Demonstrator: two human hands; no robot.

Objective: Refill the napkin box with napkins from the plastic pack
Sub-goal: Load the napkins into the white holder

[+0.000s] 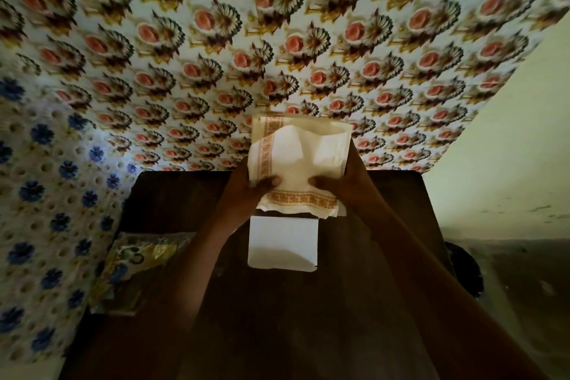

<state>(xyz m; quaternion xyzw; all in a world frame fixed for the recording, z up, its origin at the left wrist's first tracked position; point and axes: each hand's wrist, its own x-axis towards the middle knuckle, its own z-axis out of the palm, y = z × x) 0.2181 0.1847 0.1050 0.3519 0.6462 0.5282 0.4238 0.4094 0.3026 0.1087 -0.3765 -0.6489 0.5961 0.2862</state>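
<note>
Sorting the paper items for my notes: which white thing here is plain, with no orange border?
The napkin box on the table; the napkins held above it by the left hand and right hand carry orange patterned bands.

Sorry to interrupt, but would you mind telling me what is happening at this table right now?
A person is refilling a napkin box. Both hands, left hand and right hand, hold a stack of white napkins with an orange patterned border above the dark wooden table. Just below the stack stands the white napkin box, and the napkins are not inside it yet. The plastic pack lies flat near the table's left edge, apart from the box.
</note>
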